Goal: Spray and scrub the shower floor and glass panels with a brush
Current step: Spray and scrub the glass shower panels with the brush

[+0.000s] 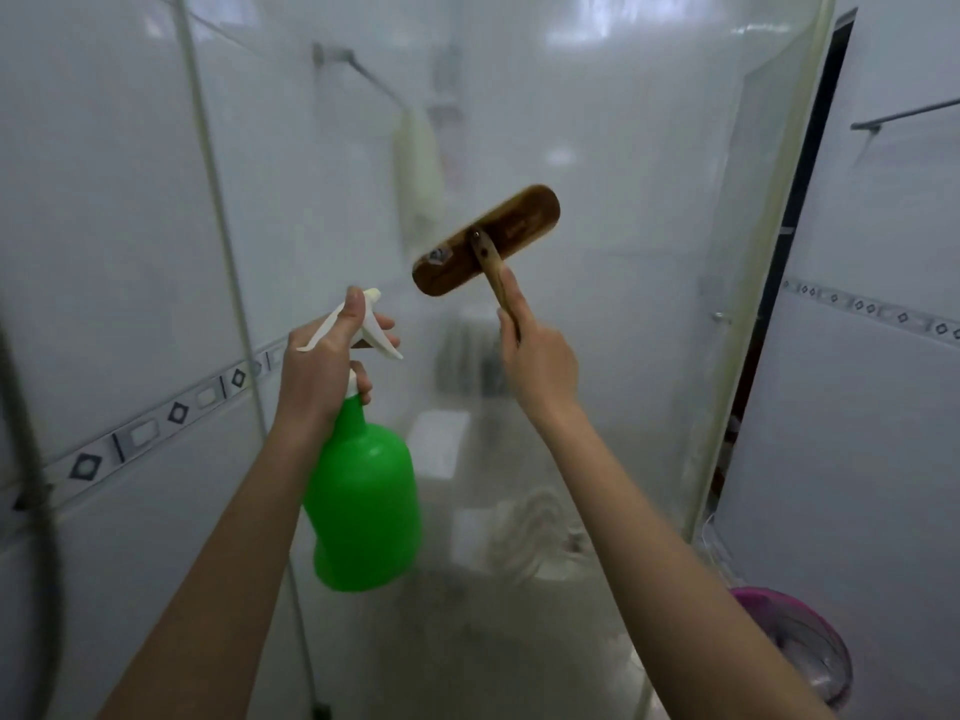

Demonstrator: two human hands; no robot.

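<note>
Left hand (322, 366) grasps the neck of the green plastic spray bottle with white trigger head (363, 491), its fingers (382, 322) curled round the trigger. The bottle's body hangs below the hand, left of and lower than the brush. Centre: the brown wooden scrubbing brush (485, 240) is raised before the curved frosted glass panel (649, 262), flat back toward the viewer. Contact with the glass cannot be told. The head's long axis slants from lower left to upper right. Its handle runs down and right into the right hand (537, 356), which clasps it, forefinger laid along the wood. The right hand is probably the working one, and a scrubbing stroke likely runs across that axis.
</note>
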